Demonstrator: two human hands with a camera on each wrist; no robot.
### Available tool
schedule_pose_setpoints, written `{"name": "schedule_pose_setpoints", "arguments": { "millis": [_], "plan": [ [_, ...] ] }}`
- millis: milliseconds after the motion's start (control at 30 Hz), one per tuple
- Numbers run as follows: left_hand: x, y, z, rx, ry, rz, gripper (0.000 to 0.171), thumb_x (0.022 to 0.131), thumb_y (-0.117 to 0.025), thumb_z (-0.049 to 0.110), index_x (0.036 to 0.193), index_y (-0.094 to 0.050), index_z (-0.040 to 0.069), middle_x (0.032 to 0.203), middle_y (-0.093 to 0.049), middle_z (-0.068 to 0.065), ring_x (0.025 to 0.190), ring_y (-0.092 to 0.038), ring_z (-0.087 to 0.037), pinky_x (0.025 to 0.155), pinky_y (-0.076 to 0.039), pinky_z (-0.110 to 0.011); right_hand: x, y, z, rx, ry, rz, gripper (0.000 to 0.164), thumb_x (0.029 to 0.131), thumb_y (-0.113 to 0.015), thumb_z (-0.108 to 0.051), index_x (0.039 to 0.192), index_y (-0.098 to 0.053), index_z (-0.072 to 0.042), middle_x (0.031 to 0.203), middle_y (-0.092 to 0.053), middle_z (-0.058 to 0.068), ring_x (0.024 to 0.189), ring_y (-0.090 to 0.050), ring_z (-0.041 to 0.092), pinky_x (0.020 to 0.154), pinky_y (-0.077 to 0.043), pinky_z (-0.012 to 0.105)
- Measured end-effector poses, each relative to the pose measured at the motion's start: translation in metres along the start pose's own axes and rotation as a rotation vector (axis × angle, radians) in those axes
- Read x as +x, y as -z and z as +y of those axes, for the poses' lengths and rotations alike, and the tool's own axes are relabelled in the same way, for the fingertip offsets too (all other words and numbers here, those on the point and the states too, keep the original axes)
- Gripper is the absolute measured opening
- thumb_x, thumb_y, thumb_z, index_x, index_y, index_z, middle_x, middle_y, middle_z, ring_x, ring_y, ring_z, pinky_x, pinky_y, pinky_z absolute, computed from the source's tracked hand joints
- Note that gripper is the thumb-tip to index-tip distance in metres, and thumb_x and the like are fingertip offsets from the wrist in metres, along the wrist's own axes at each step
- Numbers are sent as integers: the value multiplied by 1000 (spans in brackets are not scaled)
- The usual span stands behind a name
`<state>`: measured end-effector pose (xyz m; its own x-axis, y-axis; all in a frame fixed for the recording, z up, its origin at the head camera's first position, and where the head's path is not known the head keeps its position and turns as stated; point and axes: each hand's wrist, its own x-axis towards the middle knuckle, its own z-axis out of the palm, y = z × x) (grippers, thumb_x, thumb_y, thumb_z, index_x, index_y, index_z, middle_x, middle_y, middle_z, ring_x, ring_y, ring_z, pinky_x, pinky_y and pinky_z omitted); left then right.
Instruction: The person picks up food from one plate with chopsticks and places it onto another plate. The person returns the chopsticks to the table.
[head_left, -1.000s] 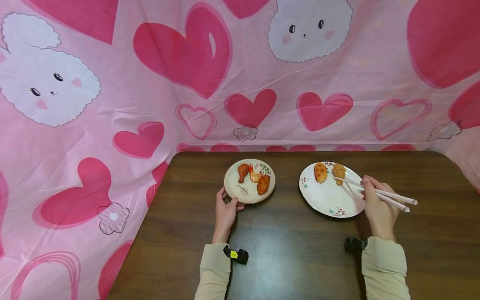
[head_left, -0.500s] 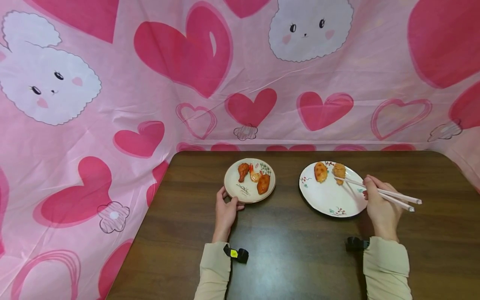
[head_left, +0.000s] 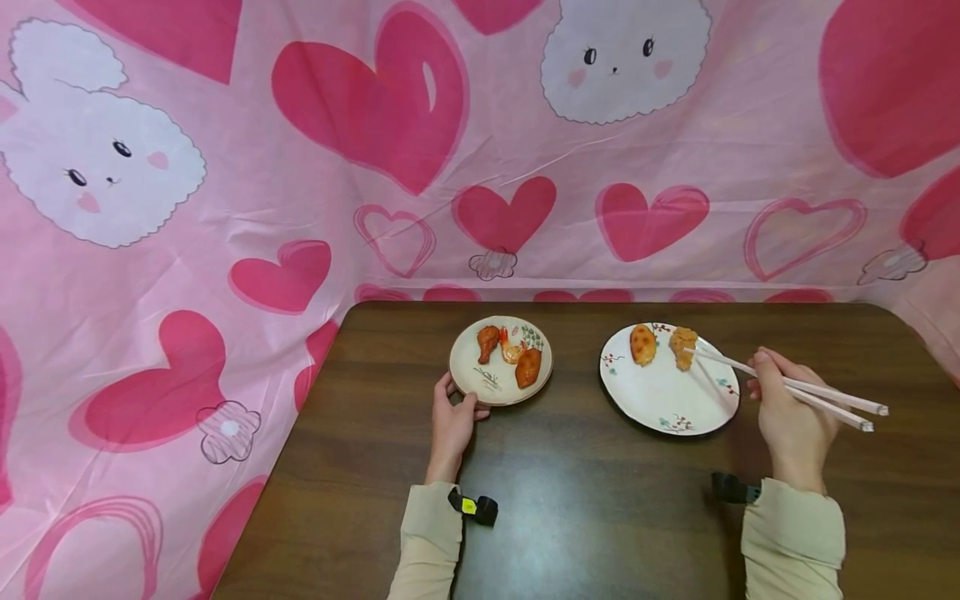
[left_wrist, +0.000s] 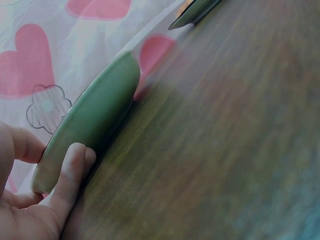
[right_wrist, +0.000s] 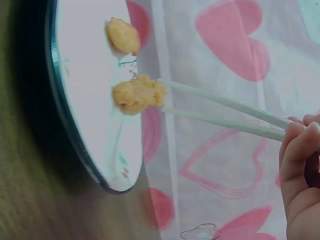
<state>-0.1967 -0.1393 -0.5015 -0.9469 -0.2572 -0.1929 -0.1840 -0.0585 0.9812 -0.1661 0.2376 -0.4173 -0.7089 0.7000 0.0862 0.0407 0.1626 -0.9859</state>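
The left hand pinches the near left rim of the small plate, thumb and fingers around its edge. Ahead of that hand, on the small plate, lie a drumstick, a shrimp and a glazed brown piece. The right hand grips a pair of chopsticks, and over the last second it has drawn outward, away from the large plate that lies ahead and to its left, so that its fingers are now just clear of the rim. The tips have shifted only a little, and the crumbed piece has edged toward the right hand and turned slightly with them. In the right wrist view the tips meet the near end of that piece, which suggests they have some hold on it, though whether it is lifted off the large plate cannot be told. The oval piece lies beyond it, farther from the right hand, and has not shifted. The left hand and small plate have stayed put on the worktop, so the work in hand seems to rest with the chopsticks.
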Motion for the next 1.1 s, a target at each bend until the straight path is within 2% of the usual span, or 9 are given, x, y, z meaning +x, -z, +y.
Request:
{"name": "schedule_pose_setpoints", "arguments": {
  "millis": [100,333,433,600,833,900,1100],
  "plan": [
    [0,0,0,1,1,-2,61,92,-51,5,147,-27,10,141,-38,-14,69,-65,-13,67,-61,-25,-1,1,-3,58,24,13,18,85,-72,-23,100,-78,-14,68,-66,-22,49,-55,-6,44,-43,6],
    [0,-1,0,-4,5,0,62,91,-51,5,147,-27,10,140,-38,-13,69,-65,-13,66,-61,-25,-3,-2,-4,184,2,5,22,84,-74,-19,102,-77,-9,72,-69,-16,51,-57,-3,45,-45,7],
    [0,-1,0,-3,4,1,62,90,-51,5,147,-27,10,140,-39,-13,68,-65,-13,66,-61,-25,-4,-3,-3,147,22,-5,23,85,-73,-20,104,-76,-9,72,-68,-18,51,-57,-4,45,-45,6],
    [0,-1,0,-3,1,2,62,91,-51,4,147,-27,10,141,-38,-14,68,-65,-13,66,-61,-26,-7,-8,-5,70,1,-24,21,85,-72,-24,103,-77,-15,71,-67,-22,53,-56,-6,46,-43,5],
    [1,0,0,0,0,1,61,91,-51,6,147,-27,10,141,-38,-14,70,-65,-14,67,-61,-26,-10,-15,-6,199,7,-57,19,84,-74,-17,101,-77,-9,71,-69,-15,50,-56,-2,45,-45,6],
    [1,0,-1,0,1,-2,61,91,-51,6,147,-27,10,141,-38,-14,70,-65,-14,68,-61,-26,-12,-18,-5,195,25,-64,19,84,-74,-16,102,-77,-8,70,-69,-15,49,-56,-2,45,-45,6],
    [0,0,-1,9,-10,-1,61,91,-50,5,147,-27,9,141,-38,-15,70,-65,-14,67,-61,-26,-19,-34,-5,80,103,-111,26,87,-70,-16,108,-74,-2,68,-66,-19,50,-55,-3,46,-44,7]
  ]
}}
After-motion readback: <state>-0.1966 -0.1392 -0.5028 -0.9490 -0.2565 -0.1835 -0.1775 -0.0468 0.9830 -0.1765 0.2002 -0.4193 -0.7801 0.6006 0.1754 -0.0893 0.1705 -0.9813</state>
